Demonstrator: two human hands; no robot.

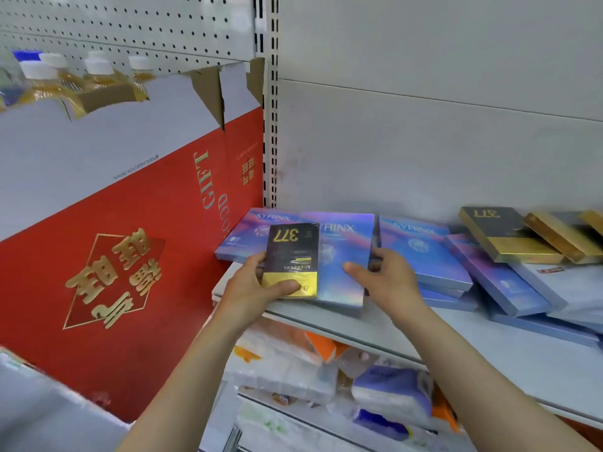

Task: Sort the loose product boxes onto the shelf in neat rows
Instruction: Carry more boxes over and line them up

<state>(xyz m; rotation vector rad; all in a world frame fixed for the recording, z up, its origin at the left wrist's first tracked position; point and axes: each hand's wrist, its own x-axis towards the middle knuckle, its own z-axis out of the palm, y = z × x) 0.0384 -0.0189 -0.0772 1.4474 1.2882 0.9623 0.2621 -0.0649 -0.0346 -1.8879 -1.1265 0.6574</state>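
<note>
My left hand grips a black-and-gold "377" box by its lower gold end, thumb across the front. My right hand holds a shiny blue-purple SYRINX box, thumb on its face and fingers round its right edge, just above the grey shelf. Another SYRINX box lies flat behind them at the shelf's left end. More SYRINX boxes lie stacked and askew to the right. Further right, black-and-gold boxes rest tilted on top of the pile.
A large red gift carton stands close on the left with capped bottles in it. A slotted upright divides the shelf bays. Packs of tissues fill the lower shelf under my arms.
</note>
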